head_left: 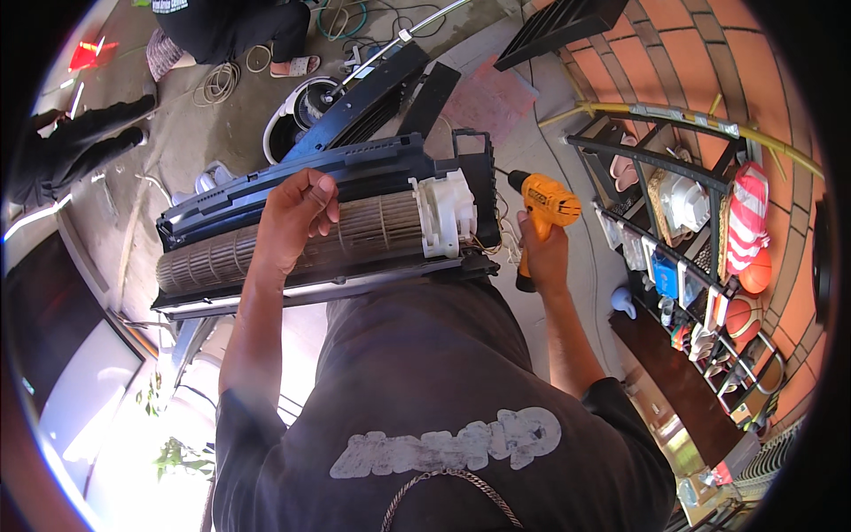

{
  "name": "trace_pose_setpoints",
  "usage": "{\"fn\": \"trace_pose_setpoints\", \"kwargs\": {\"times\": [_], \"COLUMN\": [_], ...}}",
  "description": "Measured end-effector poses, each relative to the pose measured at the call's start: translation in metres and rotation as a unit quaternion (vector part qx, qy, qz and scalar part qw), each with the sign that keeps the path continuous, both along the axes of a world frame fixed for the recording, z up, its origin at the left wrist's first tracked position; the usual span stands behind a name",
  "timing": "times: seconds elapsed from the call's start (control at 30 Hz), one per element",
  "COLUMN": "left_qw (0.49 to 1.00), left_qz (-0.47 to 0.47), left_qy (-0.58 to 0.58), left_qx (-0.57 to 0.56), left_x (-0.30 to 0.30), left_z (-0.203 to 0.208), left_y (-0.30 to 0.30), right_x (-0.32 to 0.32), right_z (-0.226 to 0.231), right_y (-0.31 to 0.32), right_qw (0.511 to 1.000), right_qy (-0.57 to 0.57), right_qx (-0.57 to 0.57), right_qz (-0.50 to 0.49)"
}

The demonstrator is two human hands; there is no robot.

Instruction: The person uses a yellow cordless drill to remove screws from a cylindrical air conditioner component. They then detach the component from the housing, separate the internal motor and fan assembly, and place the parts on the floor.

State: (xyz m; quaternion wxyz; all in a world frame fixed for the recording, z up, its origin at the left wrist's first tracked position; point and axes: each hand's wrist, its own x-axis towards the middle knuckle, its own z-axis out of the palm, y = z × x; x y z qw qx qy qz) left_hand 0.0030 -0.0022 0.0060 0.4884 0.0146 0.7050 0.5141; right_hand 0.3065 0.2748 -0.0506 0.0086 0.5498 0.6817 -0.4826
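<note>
An indoor air-conditioner unit lies across in front of me, its black plastic casing opened up. Along it runs a dusty, ribbed blower wheel, with a white plastic motor cover at its right end. My left hand hovers over the wheel, thumb and fingers curled together; whatever they may pinch is too small to make out. To the right of the unit, my right hand grips a yellow-orange cordless drill by its handle. The drill's dark chuck and bit point left toward the casing's end, apart from it.
Black slatted panels and a round white tub lie beyond the unit. A person squats at the back left; another person's legs show farther left. At right stands a shoe rack with balls and bags. Coiled hose lies on the floor.
</note>
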Motion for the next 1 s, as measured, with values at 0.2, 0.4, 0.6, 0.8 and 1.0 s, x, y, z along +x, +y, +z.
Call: {"fn": "trace_pose_setpoints", "kwargs": {"times": [0.2, 0.4, 0.6, 0.8, 1.0], "left_qw": [0.995, 0.983, 0.964, 0.951, 0.917], "left_qz": [0.07, 0.126, 0.198, 0.237, 0.314], "left_qy": [-0.005, 0.002, -0.051, -0.082, -0.126], "left_qx": [0.063, 0.135, 0.169, 0.18, 0.213], "left_x": [0.011, 0.015, 0.011, 0.023, 0.037], "left_z": [-0.012, -0.015, -0.018, -0.015, -0.009], "left_y": [0.005, 0.014, 0.007, 0.014, 0.023], "right_x": [0.002, -0.006, -0.012, -0.012, -0.025], "right_z": [0.031, 0.066, 0.091, 0.097, 0.101], "right_y": [0.024, 0.037, 0.037, 0.024, 0.004], "right_qw": [0.993, 0.975, 0.955, 0.923, 0.923], "right_qy": [0.101, 0.203, 0.261, 0.313, 0.254], "right_qx": [0.041, 0.0, -0.101, -0.224, -0.283], "right_qz": [-0.036, -0.086, -0.103, 0.006, 0.063]}}
